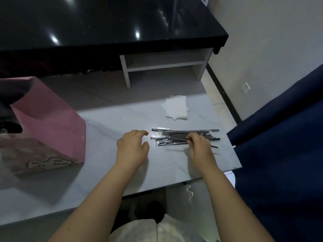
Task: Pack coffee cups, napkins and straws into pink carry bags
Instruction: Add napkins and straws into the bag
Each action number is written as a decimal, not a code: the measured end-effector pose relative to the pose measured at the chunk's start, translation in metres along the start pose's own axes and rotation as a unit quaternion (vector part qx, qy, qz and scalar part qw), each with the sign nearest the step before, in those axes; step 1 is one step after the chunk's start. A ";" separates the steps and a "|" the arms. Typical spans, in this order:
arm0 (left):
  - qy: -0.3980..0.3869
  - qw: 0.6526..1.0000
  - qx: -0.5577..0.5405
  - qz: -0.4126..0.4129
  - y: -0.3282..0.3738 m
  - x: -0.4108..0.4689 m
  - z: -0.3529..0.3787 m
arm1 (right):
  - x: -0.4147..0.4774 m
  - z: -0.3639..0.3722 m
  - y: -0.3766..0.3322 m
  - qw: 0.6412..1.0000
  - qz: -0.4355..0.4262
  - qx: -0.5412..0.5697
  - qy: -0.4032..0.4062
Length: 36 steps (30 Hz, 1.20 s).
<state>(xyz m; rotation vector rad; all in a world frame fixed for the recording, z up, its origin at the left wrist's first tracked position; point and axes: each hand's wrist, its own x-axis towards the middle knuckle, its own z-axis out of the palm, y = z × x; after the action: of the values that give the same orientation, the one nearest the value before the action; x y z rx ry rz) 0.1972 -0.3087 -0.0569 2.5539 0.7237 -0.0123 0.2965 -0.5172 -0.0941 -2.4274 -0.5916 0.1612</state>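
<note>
Table (104,180): pale, smooth, marble-veined; glossy black counter (104,23) behind.
Pink bag (52,123): matte paper, standing open at far left; print below it too blurred to read.
Left hand (132,147): fingers loosely curled, empty, just beside the straws.
Straws (174,137): thin, dark, clear-wrapped, heaped right of centre.
Napkins (175,107): white folded squares behind them.
Right hand (199,145): pinches one straw.

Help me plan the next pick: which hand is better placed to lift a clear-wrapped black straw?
Right. The right hand pinches one of the clear-wrapped black straws; the left hand hovers open beside the pile, holding nothing.
</note>
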 end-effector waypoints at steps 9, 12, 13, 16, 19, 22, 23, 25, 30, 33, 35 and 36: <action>0.026 1.000 -0.002 -0.007 0.006 -0.007 0.001 | 0.052 0.002 -0.008 0.987 -0.014 -0.145 -0.071; 0.032 0.999 -0.002 -0.007 0.006 -0.011 -0.001 | 0.052 0.001 -0.009 0.991 -0.018 -0.121 -0.053; 0.035 0.999 -0.003 -0.009 0.006 -0.012 -0.003 | 0.052 -0.001 -0.009 0.992 -0.021 -0.113 -0.045; 0.054 0.998 -0.007 -0.010 0.005 -0.014 -0.011 | 0.056 -0.008 -0.014 0.997 -0.019 -0.073 -0.004; 0.085 0.996 -0.020 0.001 0.008 -0.011 -0.024 | 0.058 -0.018 -0.029 0.999 0.010 -0.040 0.023; 0.125 0.991 -0.050 -0.008 0.013 -0.006 -0.046 | 0.063 -0.031 -0.069 0.989 0.062 0.135 0.003; 0.138 0.988 -0.063 -0.011 0.014 -0.006 -0.056 | 0.065 -0.035 -0.088 0.977 0.070 0.200 -0.015; 0.169 0.983 -0.077 0.003 0.013 -0.006 -0.077 | 0.069 -0.040 -0.125 0.957 0.054 0.280 -0.049; 0.280 0.955 -0.080 0.064 -0.012 -0.015 -0.155 | 0.079 -0.043 -0.213 0.929 -0.040 0.353 -0.106; 0.341 0.930 -0.122 0.059 -0.046 -0.026 -0.202 | 0.080 -0.046 -0.269 0.903 -0.095 0.389 -0.152; 0.347 0.917 -0.197 0.024 -0.077 -0.035 -0.230 | 0.077 -0.046 -0.309 0.877 -0.150 0.415 -0.190; 0.344 0.914 -0.214 0.008 -0.095 -0.040 -0.242 | 0.075 -0.044 -0.330 0.865 -0.179 0.422 -0.202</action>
<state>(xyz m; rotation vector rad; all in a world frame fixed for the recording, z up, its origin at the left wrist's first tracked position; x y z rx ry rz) 0.0869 -0.1484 0.1197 2.1068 0.8331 0.9837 0.2511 -0.2762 0.1427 -1.4032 -0.9090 0.6369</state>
